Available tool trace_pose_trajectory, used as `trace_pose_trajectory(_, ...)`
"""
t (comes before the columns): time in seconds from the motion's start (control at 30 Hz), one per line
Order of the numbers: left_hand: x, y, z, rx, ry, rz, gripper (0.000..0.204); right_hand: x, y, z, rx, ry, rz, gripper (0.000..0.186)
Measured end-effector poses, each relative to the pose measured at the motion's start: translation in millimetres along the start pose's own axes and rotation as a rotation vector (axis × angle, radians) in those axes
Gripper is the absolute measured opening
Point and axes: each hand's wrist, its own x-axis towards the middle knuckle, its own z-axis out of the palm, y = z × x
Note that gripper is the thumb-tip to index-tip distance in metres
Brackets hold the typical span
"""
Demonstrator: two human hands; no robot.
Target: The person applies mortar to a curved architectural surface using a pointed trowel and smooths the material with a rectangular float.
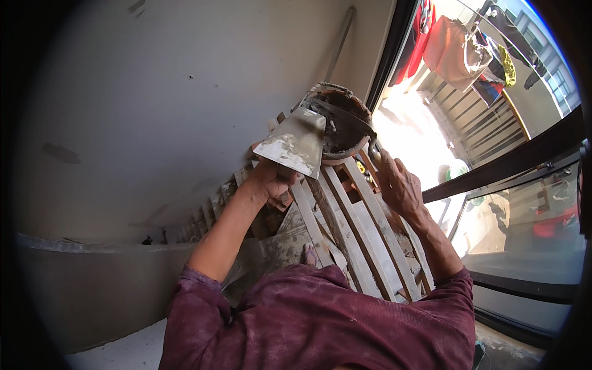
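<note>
My left hand is closed beneath a pale plasterer's hawk, whose flat plate is smeared with whitish plaster along its near edge. The plate tilts beside the left rim of a round, crusted bucket. Inside the bucket, dark wet mix lies under a long trowel blade that slants across the opening. At the bucket's right side, my right hand is closed around the trowel's handle; the fingers hide most of the grip.
Long wooden slats run under the bucket toward my body. A plain wall rises on the left, above a grey curved ledge. On the right are a dark-framed glass door and hanging laundry. A pole leans in the corner.
</note>
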Motion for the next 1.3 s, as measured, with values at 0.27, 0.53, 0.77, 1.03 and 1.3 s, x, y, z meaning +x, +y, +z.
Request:
trace_pose_trajectory(0.27, 14.9, 5.0, 21.7, 0.115, -0.106, 0.022, 0.032, -30.2, -31.4, 2.1, 0.093, 0.038, -0.286, 0.062)
trace_pose_trajectory(0.53, -39.0, -20.7, 59.5, 0.201, -0.041, 0.104, 0.036, 37.5, 39.1, 50.8, -0.009, -0.209, 0.205, 0.046)
trace_pose_trajectory(0.77, 12.6, -0.5, 17.2, 0.152, 0.134, 0.065, 0.027, 0.5, -14.9, 3.2, 0.017, 0.012, -0.035, 0.052)
trace_pose_trajectory(1.03, 22.2, 2.9, 35.9, 0.215, 0.216, 0.059, 0.026, -24.6, -49.0, -3.9, 0.14, 0.007, -0.291, 0.058)
trace_pose_trajectory(1.3, -34.6, -34.9, 81.5, 0.209, 0.197, 0.205, 0.033, 55.4, 22.5, 39.5, -0.021, -0.262, 0.159, 0.04)
